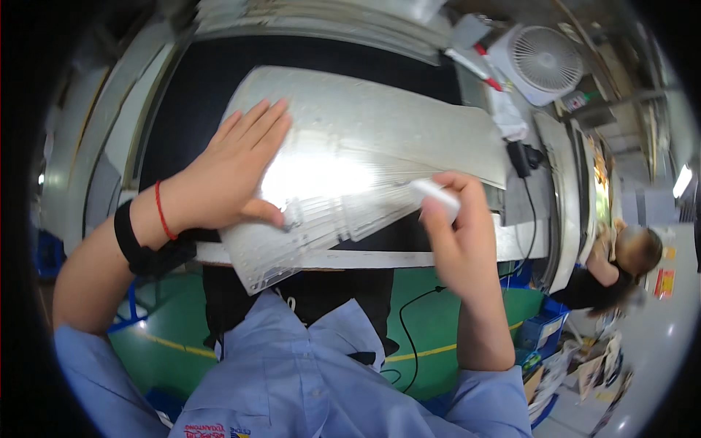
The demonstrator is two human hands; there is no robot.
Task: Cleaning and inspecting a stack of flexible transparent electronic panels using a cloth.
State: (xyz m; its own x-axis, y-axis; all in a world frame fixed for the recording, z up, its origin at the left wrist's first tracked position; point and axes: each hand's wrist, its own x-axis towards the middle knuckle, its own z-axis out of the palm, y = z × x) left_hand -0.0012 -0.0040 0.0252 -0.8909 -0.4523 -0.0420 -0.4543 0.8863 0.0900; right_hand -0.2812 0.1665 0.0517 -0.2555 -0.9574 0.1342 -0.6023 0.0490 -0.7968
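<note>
A large, shiny translucent sheet or panel [365, 109] with fine ridged lines lies tilted across a black work surface, its lower left corner jutting past the near edge. My left hand [244, 157] is laid flat on its left side, fingers stretched out and thumb apart. Near the right part of the sheet, my right hand [460, 226] is closed around a small white block [436, 197]. The block is at the sheet's ridged lower edge; whether it touches cannot be made out. Bright glare covers the sheet's middle.
The black mat [197, 87] covers the table, with a white front edge [350, 258]. A white fan [544, 62] stands at the back right, near a red-and-white tool [475, 67] and a black plug with its cable [521, 159]. Another person [621, 266] sits at the far right.
</note>
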